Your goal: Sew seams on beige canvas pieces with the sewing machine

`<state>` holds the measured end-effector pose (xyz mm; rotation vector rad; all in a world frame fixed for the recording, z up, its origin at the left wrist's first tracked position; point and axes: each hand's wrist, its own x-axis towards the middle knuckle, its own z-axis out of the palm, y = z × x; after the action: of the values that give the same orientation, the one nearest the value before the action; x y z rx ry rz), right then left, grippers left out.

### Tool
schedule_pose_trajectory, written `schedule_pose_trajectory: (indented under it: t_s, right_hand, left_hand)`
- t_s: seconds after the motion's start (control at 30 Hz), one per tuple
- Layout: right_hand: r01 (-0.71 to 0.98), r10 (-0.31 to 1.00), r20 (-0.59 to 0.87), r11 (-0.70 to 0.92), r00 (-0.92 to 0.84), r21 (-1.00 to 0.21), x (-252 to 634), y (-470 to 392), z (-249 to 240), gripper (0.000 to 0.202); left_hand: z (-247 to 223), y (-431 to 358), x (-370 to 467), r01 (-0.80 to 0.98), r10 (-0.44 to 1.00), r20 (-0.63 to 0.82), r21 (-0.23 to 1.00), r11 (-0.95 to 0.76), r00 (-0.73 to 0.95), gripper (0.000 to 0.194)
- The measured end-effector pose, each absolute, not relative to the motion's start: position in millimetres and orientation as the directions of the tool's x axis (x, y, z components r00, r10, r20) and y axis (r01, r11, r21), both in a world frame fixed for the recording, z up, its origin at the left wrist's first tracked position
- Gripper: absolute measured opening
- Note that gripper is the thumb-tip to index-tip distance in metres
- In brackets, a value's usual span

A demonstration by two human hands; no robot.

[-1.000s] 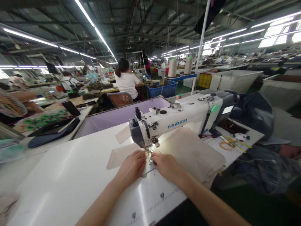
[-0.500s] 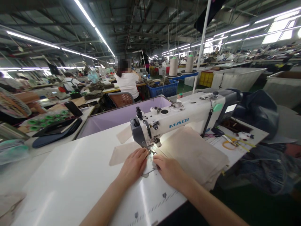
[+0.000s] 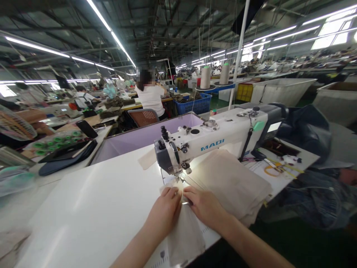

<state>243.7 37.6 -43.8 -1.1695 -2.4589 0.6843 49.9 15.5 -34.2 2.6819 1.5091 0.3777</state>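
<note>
A white sewing machine [image 3: 212,143] stands over the white table, its light shining on the needle area. Below its presser foot [image 3: 182,178], a beige cloth piece [image 3: 186,234] runs toward me and reaches the table's front edge. My left hand [image 3: 165,209] has its fingers closed on this cloth, left of the seam line. Close beside it, my right hand [image 3: 205,206] pinches the same cloth, fingertips almost touching the left ones. A small shiny edge shows under the right fingers; I cannot tell what it is. Larger folded beige fabric [image 3: 228,182] lies right of the needle.
Another beige piece [image 3: 147,159] lies behind the machine head. Orange-handled scissors [image 3: 272,171] rest at the right. Thread cones [image 3: 205,77] stand behind, past a lilac-lined bin [image 3: 125,143]. A co-worker in a white top [image 3: 150,98] sits ahead.
Both hands have come back toward me from the needle. The cloth that lay left of the needle now stretches toward the front edge, under and between my hands.
</note>
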Motion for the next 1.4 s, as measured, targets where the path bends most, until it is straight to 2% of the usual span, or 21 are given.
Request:
schedule_pose_trajectory:
  t_s: [0.13, 0.33, 0.77, 1.07, 1.17, 1.23, 1.4]
  right_hand:
    - [0.648, 0.787, 0.087, 0.560, -0.611, -0.517, 244.3, 37.0, -43.9, 0.033]
    - [0.664, 0.779, 0.072, 0.575, -0.623, -0.479, 243.8, 38.5, -42.7, 0.030]
    - [0.698, 0.803, 0.085, 0.560, -0.590, -0.447, 231.1, 57.6, -30.8, 0.022]
    - [0.681, 0.797, 0.091, 0.564, -0.597, -0.467, 230.3, 59.6, -26.6, 0.025]
    - [0.675, 0.792, 0.078, 0.563, -0.605, -0.477, 232.1, 56.9, -26.4, 0.025]
    - [0.693, 0.811, 0.081, 0.542, -0.579, -0.476, 236.1, 52.4, -25.1, 0.025]
    - [0.790, 0.912, 0.106, 0.398, -0.397, -0.466, 264.5, 39.2, -20.6, 0.019]
  left_hand:
    - [-36.5, 16.1, 46.0, 0.771, 0.773, 0.283, 0.145, -0.620, 0.568, 0.023]
    - [-38.2, 14.7, 40.5, 0.743, 0.724, 0.364, 0.114, -0.660, 0.587, 0.025]
    - [-31.3, 39.9, 33.8, 0.792, 0.774, 0.273, 0.066, -0.607, 0.571, 0.022]
    - [-28.5, 43.2, 32.7, 0.832, 0.827, 0.206, 0.087, -0.547, 0.523, 0.025]
    - [-47.4, 23.8, 40.9, 0.887, 0.869, 0.209, 0.012, -0.461, 0.448, 0.034]
    - [-66.7, 5.7, 47.9, 0.913, 0.881, 0.239, -0.077, -0.401, 0.408, 0.057]
    - [-92.2, -19.8, 49.0, 0.908, 0.872, 0.258, -0.173, -0.381, 0.415, 0.075]
